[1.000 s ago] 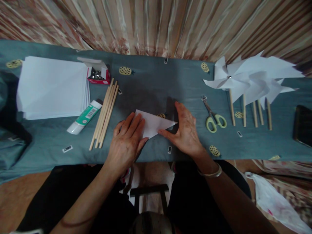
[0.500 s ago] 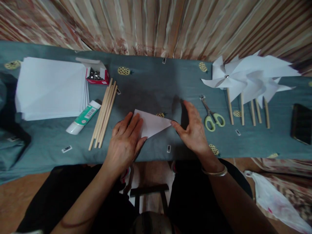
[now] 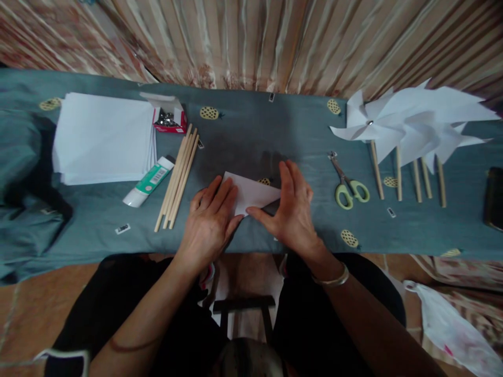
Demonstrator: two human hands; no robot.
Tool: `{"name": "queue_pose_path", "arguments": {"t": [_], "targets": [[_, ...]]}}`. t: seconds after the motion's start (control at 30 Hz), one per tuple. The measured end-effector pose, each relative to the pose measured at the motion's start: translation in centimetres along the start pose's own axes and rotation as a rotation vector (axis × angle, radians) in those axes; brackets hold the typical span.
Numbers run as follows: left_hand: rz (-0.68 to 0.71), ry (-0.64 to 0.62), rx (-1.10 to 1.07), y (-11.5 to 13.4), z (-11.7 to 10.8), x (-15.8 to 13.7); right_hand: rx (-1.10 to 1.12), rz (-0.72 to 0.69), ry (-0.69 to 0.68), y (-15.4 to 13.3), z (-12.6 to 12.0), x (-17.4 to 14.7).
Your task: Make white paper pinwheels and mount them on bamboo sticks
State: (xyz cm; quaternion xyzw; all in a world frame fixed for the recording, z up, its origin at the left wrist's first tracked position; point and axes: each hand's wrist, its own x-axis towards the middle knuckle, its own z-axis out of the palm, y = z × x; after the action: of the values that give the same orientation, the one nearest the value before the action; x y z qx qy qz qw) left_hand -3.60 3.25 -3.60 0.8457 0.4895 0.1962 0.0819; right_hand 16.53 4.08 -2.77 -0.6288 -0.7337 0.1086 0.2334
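A white sheet of paper [image 3: 255,192], folded into a triangle, lies on the table near its front edge. My left hand [image 3: 208,220] rests flat over the paper's left end, fingers stretched out and covering part of it. At the right tip is my right hand [image 3: 293,212], its fingers raised and apart from the thumb. That thumb touches the paper's lower edge, close to my left thumb. To the right of my hands lie scissors [image 3: 346,188] with green handles. Several wooden sticks [image 3: 181,178] are on the left.
A stack of white paper [image 3: 104,139], a red box of metal pins [image 3: 171,124] and a white-green tube [image 3: 149,180] stand at left. Several paper pinwheels [image 3: 416,118] on sticks overlap at right, with a dark phone [image 3: 494,199] beyond. A pleated curtain [image 3: 251,42] hangs behind the table.
My right hand has moved left from the paper's right tip, its thumb sliding along the lower edge toward my left hand. My left hand stays on the paper. The view has shifted slightly left.
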Motion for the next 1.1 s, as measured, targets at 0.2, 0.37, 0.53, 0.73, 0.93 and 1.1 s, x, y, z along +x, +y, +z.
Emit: {"name": "queue_pose_path", "arguments": {"t": [0.2, 0.37, 0.53, 0.73, 0.93, 1.1], "targets": [[-0.017, -0.017, -0.036, -0.9, -0.6, -0.9, 0.007, 0.033, -0.015, 0.7, 0.2, -0.4], [-0.049, -0.027, 0.023, -2.2, -1.9, -3.2, 0.006, 0.076, 0.051, 4.2, -0.8, -0.4], [-0.042, -0.014, -0.014, -2.6, -2.6, -4.6, -0.01, 0.076, 0.102, 6.1, -1.4, -0.1], [-0.049, 0.008, -0.086, -2.8, -2.8, -5.9, 0.07, 0.092, 0.1, 6.0, -1.9, 0.1], [-0.127, -0.009, -0.184, -2.3, -4.1, -5.8, 0.133, 0.029, 0.07, 4.1, -2.5, -0.1], [-0.158, 0.032, -0.173, -1.2, -3.8, -4.7, 0.116, -0.146, -0.076, 1.5, -1.4, 0.4]]}}
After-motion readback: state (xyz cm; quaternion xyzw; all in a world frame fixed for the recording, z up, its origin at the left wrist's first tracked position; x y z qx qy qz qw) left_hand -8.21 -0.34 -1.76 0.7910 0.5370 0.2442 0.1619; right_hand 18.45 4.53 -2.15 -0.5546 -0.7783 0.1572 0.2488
